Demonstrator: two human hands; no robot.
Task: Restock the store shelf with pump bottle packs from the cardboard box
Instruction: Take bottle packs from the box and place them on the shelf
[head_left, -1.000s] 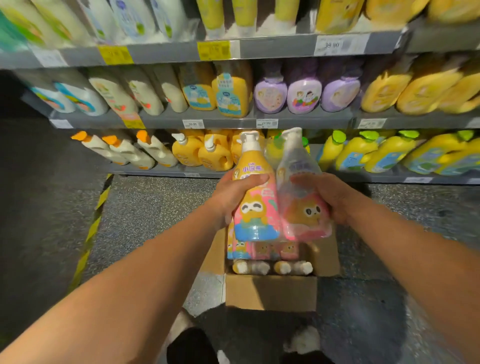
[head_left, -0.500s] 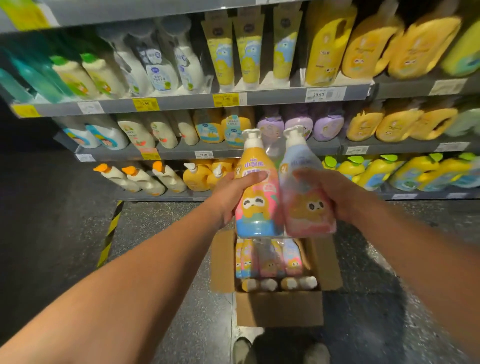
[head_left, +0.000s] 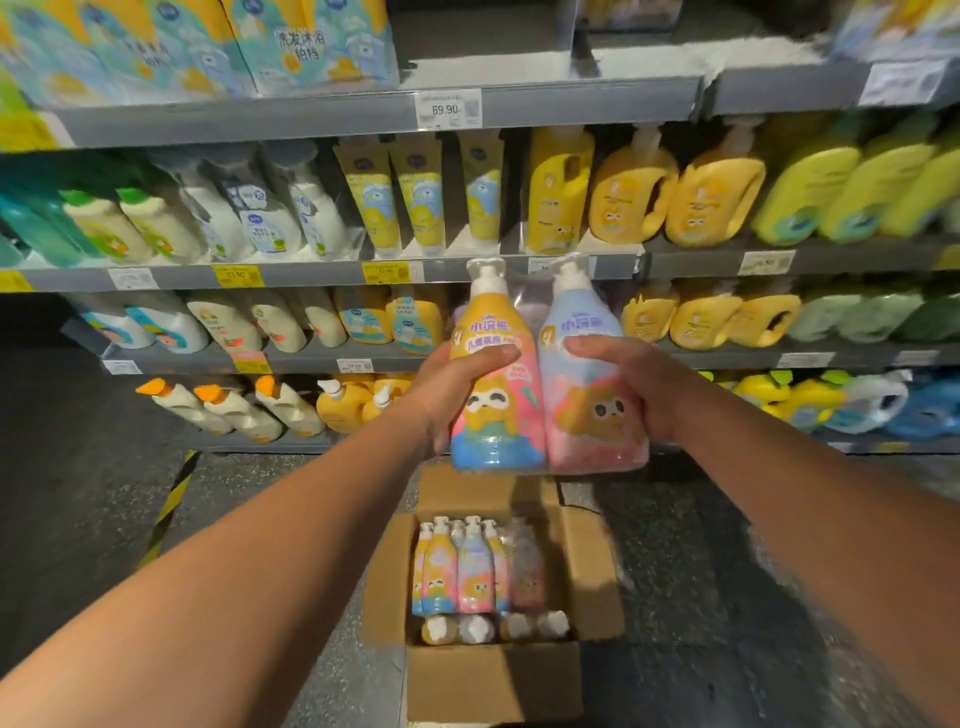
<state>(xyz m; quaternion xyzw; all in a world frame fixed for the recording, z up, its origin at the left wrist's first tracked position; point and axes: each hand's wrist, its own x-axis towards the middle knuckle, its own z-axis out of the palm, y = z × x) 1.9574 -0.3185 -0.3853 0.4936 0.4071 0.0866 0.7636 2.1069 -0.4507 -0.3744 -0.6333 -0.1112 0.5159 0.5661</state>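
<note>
The pump bottle pack (head_left: 548, 374) (two bottles, probably film-wrapped) is gripped upright by the left hand (head_left: 457, 387) and right hand (head_left: 631, 382), fingers curled around both sides, above the cardboard box (head_left: 493, 680), so it is kept level for shelving.

Here come the arms: 2 of them in shot, left forearm (head_left: 234, 571) and right forearm (head_left: 831, 519), both bare from the picture's bottom corners right up to the wrists. Anything worn lies higher up, out of frame, and can't be told. Left hand (head_left: 457, 395) is bare, plain skin over the back and thumb. Right hand (head_left: 639, 384), same story, bare across wrist, knuckles and thumb. The right forearm's outer edge is smeared by blur, fine detail lost there.
</note>
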